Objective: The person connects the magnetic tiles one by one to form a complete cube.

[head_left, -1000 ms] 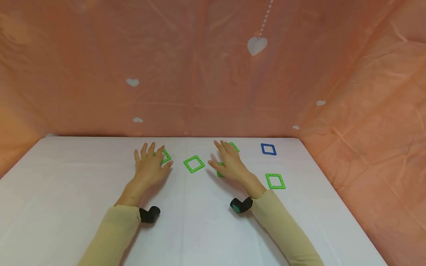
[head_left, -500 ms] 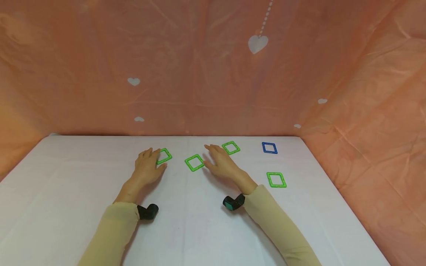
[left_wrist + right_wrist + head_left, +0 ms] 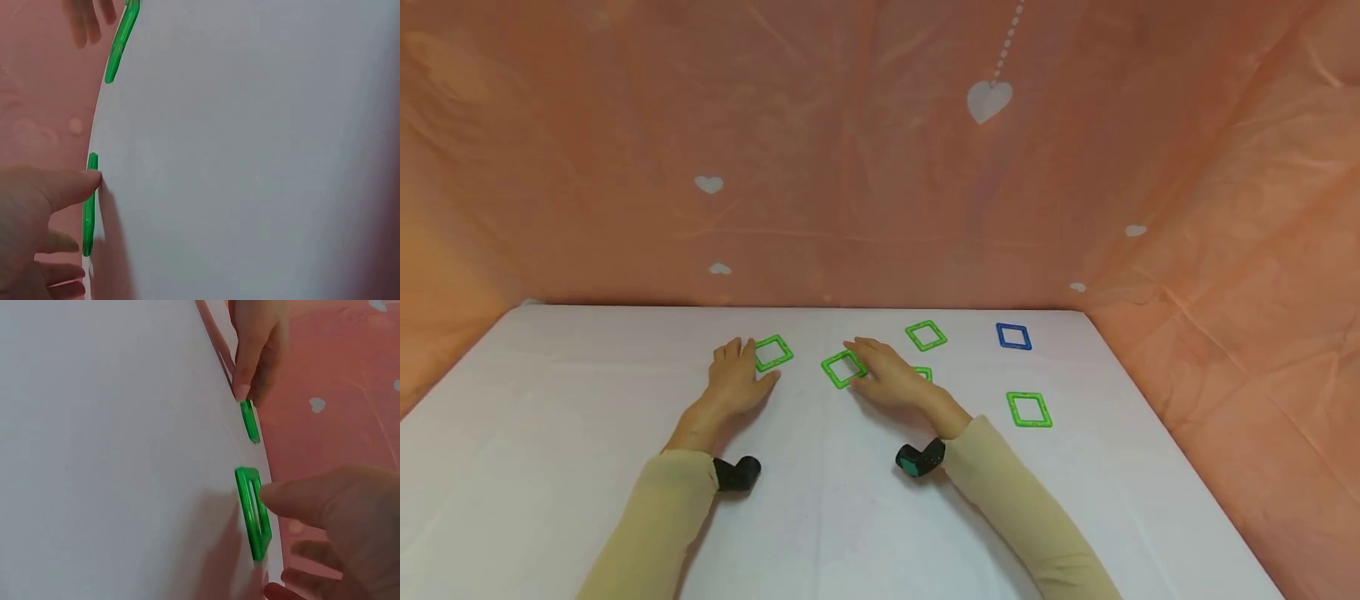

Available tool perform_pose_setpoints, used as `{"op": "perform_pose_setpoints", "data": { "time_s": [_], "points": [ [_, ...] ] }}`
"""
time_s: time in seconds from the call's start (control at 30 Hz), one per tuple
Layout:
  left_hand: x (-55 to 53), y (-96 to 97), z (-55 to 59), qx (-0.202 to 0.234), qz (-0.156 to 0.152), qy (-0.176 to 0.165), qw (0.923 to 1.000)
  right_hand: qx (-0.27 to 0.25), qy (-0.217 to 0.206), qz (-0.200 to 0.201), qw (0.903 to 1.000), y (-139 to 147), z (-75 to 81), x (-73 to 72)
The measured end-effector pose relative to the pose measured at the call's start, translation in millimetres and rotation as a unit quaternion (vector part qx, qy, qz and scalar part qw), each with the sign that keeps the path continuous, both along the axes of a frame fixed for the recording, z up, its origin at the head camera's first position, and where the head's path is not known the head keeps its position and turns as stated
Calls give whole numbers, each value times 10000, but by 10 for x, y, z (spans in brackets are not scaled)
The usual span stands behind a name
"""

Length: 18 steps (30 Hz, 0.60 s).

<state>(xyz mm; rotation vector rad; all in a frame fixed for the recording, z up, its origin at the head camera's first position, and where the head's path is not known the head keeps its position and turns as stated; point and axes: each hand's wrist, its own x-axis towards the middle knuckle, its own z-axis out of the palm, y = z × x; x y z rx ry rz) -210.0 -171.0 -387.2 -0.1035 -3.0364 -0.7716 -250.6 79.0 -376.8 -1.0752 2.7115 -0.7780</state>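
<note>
My left hand is at the left edge of a green square frame, fingers relaxed and thumb apart; in the left wrist view the thumb overlaps that frame. My right hand reaches over the right side of a second green square frame, its thumb and fingers loosely extended around that side. The right wrist view has the thumb right at this frame's edge. Behind the right hand, another green square frame is mostly hidden.
Farther right lie a green frame near the back edge, a blue square frame, and one more green frame. All rest flat on the white-covered table. An orange curtain hangs behind and at the sides.
My right hand has moved left, from over the right-hand green frames to the second green frame. My left hand has drawn its fingers together and sits less over its frame.
</note>
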Motion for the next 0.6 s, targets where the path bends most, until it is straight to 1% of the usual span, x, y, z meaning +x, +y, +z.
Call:
{"op": "perform_pose_setpoints", "data": {
  "time_s": [0.07, 0.17, 0.6],
  "points": [
    [-8, 2, 1, 22, 101, -47, 9999, 27, -16, 121, 9999, -33, 1, 5],
    [-16, 1, 5, 68, 228, -71, 9997, 98, -55, 150, 9998, -66, -6, 5],
    [-22, 0, 14, 118, 476, 102, 9987, 61, -247, -64, 9997, -110, -92, -25]
  ]
}}
